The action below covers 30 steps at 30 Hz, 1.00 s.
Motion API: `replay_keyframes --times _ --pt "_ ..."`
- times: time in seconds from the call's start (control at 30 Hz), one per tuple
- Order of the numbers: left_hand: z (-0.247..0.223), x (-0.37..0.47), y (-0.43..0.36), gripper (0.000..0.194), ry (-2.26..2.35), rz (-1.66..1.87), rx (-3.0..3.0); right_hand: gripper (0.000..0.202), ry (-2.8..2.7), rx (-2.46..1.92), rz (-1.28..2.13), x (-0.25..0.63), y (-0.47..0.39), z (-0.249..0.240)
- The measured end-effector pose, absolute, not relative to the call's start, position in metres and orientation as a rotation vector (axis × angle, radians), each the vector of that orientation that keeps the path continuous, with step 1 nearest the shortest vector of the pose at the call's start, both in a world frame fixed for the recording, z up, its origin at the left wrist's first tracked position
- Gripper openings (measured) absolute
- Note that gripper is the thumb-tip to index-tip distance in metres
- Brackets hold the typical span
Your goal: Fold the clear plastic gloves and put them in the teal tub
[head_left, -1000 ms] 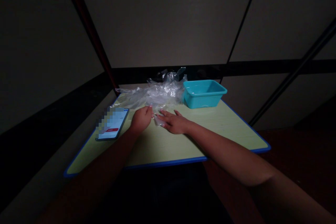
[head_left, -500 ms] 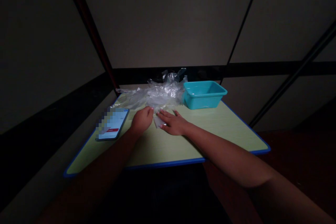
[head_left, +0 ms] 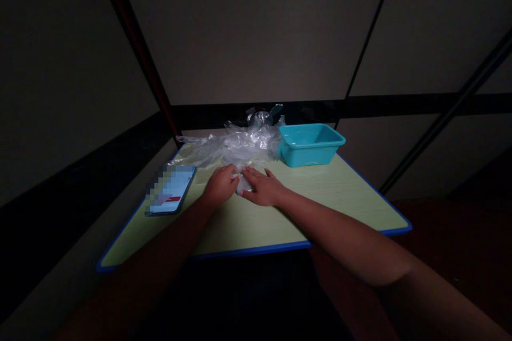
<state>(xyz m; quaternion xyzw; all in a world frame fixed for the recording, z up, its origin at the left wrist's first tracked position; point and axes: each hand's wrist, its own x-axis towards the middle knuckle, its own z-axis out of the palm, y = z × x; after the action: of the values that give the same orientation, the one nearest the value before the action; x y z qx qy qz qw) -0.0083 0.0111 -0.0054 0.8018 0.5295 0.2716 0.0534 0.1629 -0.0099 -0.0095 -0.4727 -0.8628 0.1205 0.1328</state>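
Observation:
My right hand (head_left: pixel 264 186) lies flat with its fingers spread, pressing on a small clear plastic piece (head_left: pixel 245 184) on the table. My left hand (head_left: pixel 222 184) is closed, its fingertips pinching the left edge of that same piece, close beside my right fingertips. Just beyond both hands spreads a crumpled heap of clear plastic bags (head_left: pixel 250 141).
On the light yellow-green table (head_left: pixel 340 197) with a blue edge, a turquoise basket (head_left: pixel 310 155) stands at the back right. A phone (head_left: pixel 172 189) with a lit screen lies at the left. A dark panelled wall rises behind the table.
My left hand has shifted slightly right and down, onto the plastic piece, whose left edge now lifts or folds at its fingertips. My right hand has barely moved.

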Motion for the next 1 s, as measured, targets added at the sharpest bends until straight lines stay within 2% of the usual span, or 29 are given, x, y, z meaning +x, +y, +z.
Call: replay_keyframes --times 0.23,0.37,0.57,0.9,1.0 --pt "-0.015 -0.011 0.016 0.014 1.598 0.786 2.482 0.083 -2.511 -1.302 0.494 0.17 -0.01 -0.001" --pt "-0.013 -0.01 0.015 0.018 1.65 0.73 2.478 0.075 -2.577 -1.261 0.561 0.181 -0.012 0.009" --pt "-0.016 -0.009 0.015 0.019 1.645 0.72 2.529 0.061 -2.727 -1.172 0.438 0.187 -0.018 0.015" --pt "-0.005 -0.009 0.005 0.025 1.654 0.856 2.535 0.07 -2.816 -1.271 0.464 0.181 -0.022 0.01" --pt "0.0 -0.008 -0.007 0.03 1.549 0.736 2.609 0.072 -2.808 -1.28 0.467 0.181 -0.023 0.011"
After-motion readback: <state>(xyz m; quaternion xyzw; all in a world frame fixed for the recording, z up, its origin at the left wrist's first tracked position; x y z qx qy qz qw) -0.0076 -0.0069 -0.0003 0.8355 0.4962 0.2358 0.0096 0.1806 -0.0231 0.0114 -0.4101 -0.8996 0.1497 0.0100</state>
